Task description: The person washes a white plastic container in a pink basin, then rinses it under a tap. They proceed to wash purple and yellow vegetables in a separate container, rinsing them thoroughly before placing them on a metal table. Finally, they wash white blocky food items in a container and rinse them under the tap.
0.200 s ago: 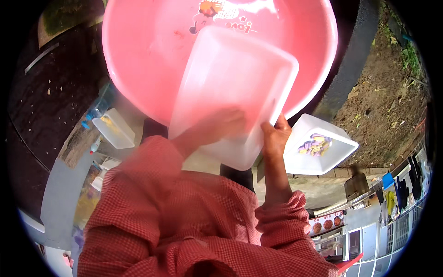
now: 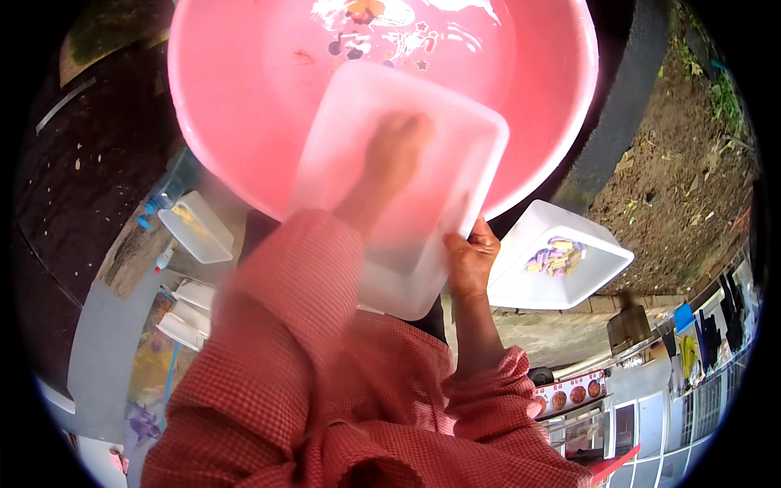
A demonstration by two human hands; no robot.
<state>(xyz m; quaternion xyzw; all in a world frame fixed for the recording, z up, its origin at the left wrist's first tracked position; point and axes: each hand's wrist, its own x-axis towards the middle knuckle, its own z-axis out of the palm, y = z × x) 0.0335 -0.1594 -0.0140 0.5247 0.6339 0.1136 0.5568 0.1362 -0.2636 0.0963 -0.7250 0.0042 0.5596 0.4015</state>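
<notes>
A white translucent plastic tub (image 2: 451, 154), rectangular with rounded corners, is tilted with its opening toward me, over the near side of a large pink basin (image 2: 236, 106). My right hand (image 2: 470, 262) grips the tub's right rim, thumb toward the inside. Inside the tub, my left hand (image 2: 397, 150) is smeared by motion; its fingers look bent against the inner surface, but whether they hold anything cannot be made out. Dark and orange printed figures show on the basin's inside, beneath shiny reflections.
To the right stands a white tub (image 2: 561, 215) holding several purple and yellow pieces. Left of me are another white tub (image 2: 195, 228) with something yellow inside, a small bottle (image 2: 165, 256) and white containers (image 2: 185, 321). Bare soil (image 2: 651, 195) lies beyond a dark curb.
Within the tub, my left hand has moved up, away from me. The tub and my right hand have shifted slightly left and toward me, the right hand still gripping the rim.
</notes>
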